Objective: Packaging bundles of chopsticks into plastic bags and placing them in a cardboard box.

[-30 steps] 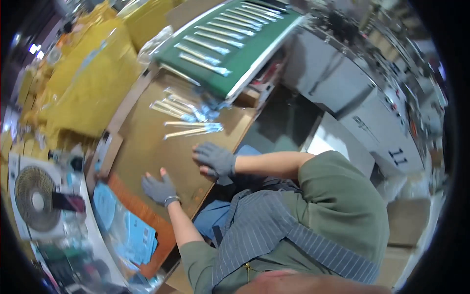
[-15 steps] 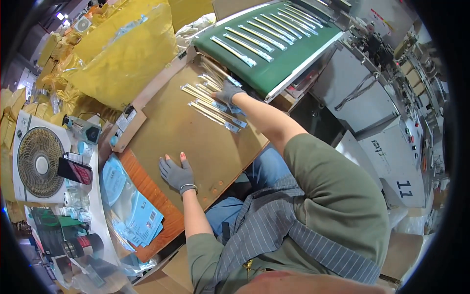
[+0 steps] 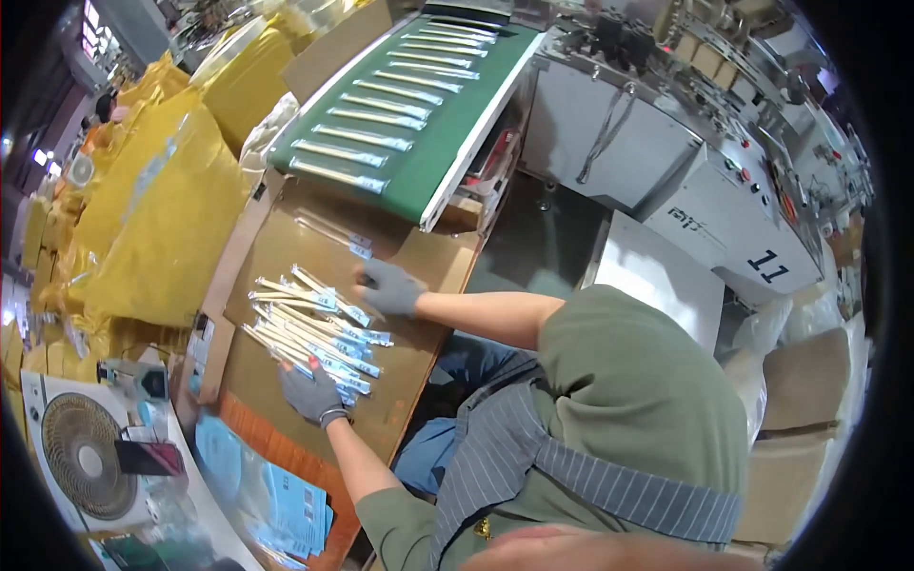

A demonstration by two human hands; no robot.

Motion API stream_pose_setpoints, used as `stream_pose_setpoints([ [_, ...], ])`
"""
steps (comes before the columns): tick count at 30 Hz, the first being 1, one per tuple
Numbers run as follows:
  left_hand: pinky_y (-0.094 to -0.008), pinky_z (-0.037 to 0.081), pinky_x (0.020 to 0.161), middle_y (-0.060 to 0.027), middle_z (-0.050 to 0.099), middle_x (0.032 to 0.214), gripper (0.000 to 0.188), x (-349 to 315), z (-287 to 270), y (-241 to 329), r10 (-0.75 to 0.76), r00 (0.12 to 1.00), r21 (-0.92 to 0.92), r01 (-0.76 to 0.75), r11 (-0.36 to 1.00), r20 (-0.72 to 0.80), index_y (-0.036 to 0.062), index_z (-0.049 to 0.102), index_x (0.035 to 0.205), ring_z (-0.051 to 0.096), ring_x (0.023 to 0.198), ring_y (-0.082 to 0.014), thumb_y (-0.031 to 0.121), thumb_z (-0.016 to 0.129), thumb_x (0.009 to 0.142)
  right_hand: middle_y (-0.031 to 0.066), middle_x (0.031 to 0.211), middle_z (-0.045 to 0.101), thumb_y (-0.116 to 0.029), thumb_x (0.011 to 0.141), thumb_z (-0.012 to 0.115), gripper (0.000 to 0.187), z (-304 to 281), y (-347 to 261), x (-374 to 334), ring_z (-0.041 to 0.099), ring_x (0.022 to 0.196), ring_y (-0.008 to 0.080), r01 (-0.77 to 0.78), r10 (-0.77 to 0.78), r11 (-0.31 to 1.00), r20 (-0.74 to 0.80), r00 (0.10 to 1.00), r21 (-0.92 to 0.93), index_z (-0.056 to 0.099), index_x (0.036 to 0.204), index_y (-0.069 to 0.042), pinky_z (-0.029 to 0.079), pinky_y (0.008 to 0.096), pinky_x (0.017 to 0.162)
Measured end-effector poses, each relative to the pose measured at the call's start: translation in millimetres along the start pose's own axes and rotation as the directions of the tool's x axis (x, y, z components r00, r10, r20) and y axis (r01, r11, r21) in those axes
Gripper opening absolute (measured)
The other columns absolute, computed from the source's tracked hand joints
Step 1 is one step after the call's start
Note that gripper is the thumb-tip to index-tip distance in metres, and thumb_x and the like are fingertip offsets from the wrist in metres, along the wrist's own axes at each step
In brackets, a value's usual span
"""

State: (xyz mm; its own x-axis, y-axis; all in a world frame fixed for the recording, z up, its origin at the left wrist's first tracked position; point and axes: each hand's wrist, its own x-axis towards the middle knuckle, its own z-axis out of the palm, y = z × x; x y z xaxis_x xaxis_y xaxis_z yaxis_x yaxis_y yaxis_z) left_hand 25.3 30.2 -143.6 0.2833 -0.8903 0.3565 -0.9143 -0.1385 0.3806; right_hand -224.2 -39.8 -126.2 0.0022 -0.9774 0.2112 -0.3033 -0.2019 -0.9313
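Observation:
Long, thin, pale sticks in clear and blue wrappers, which look like packed chopsticks (image 3: 309,324), lie in a loose pile on the brown board (image 3: 276,233). At the pile's near edge is my left hand (image 3: 309,392), in a grey glove with bare fingertips. Its fingers and thumb are apart and touch the nearest packs. My right hand (image 3: 388,287), gloved the same way, is just beyond the pile's far right end. Its fingers are loosely bent and apart, with no pack seen in them. Farther off, another wrapped pack (image 3: 333,233) lies by the belt's end.
A green conveyor belt (image 3: 419,157) carries a row of similar packs at the far side. Yellow bags (image 3: 157,219) are heaped at left. Blue printed bags (image 3: 276,495), a fan (image 3: 90,457) and a phone (image 3: 150,458) are at near left. Grey machine cabinets (image 3: 609,128) stand at right.
My view has turned. My left hand has moved from the bare board to the pile's near edge. My right hand has come off the packs, which now lie gathered in a denser pile.

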Motion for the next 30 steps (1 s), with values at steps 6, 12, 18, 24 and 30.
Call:
stream_pose_setpoints([
  [6, -0.0443, 0.031, 0.106, -0.0256, 0.046, 0.134, 0.068, 2, -1, 2, 0.019, 1.000, 0.023, -0.019, 1.000, -0.020, -0.0061, 0.045, 0.130, 0.042, 0.125, -0.0379, 0.049, 0.048, 0.090, 0.0114, 0.094, 0.058, -0.015, 0.078, 0.059, 0.017, -64, 13, -58, 0.056, 0.089, 0.0322, 0.339, -0.341, 0.935, -0.005, 0.940, -0.104, 0.058, 0.093, -0.007, 0.048, 0.0397, 0.075],
  [12, -0.0438, 0.032, 0.106, -0.0254, 0.047, 0.133, 0.067, 1, -2, 2, 0.030, 0.999, 0.020, -0.029, 0.999, -0.021, -0.0071, 0.045, 0.130, 0.043, 0.125, -0.0375, 0.047, 0.049, 0.091, 0.0115, 0.096, 0.058, -0.013, 0.075, 0.059, 0.017, -61, 7, -61, 0.056, 0.090, 0.0314, 0.447, -0.433, 0.838, 0.118, 0.894, -0.311, 0.057, 0.090, -0.006, 0.048, 0.0396, 0.075],
  [18, -0.0437, 0.031, 0.106, -0.0253, 0.047, 0.134, 0.067, 0, -2, 3, 0.031, 0.999, 0.020, -0.031, 0.999, -0.027, -0.0074, 0.044, 0.131, 0.043, 0.125, -0.0374, 0.047, 0.048, 0.091, 0.0112, 0.092, 0.057, -0.014, 0.073, 0.059, 0.015, -61, 4, -61, 0.054, 0.088, 0.0316, 0.480, -0.461, 0.811, 0.140, 0.877, -0.334, 0.055, 0.086, -0.007, 0.048, 0.0399, 0.073],
  [24, -0.0429, 0.031, 0.106, -0.0253, 0.047, 0.133, 0.068, 0, 1, -1, 0.048, 0.998, 0.030, -0.047, 0.998, -0.040, -0.0076, 0.044, 0.131, 0.043, 0.125, -0.0370, 0.047, 0.048, 0.091, 0.0111, 0.091, 0.057, -0.014, 0.073, 0.059, 0.014, -61, 4, -60, 0.054, 0.087, 0.0315, 0.493, -0.479, 0.795, 0.132, 0.868, -0.353, 0.055, 0.084, -0.008, 0.048, 0.0401, 0.072],
  [30, -0.0428, 0.032, 0.106, -0.0251, 0.048, 0.133, 0.068, 0, 7, -8, 0.050, 0.997, 0.047, -0.047, 0.998, -0.059, -0.0074, 0.044, 0.131, 0.043, 0.124, -0.0367, 0.047, 0.048, 0.091, 0.0106, 0.097, 0.058, -0.013, 0.074, 0.060, 0.018, -60, 6, -60, 0.056, 0.091, 0.0308, 0.479, -0.447, 0.801, 0.174, 0.878, -0.359, 0.057, 0.090, -0.008, 0.049, 0.0395, 0.076],
])
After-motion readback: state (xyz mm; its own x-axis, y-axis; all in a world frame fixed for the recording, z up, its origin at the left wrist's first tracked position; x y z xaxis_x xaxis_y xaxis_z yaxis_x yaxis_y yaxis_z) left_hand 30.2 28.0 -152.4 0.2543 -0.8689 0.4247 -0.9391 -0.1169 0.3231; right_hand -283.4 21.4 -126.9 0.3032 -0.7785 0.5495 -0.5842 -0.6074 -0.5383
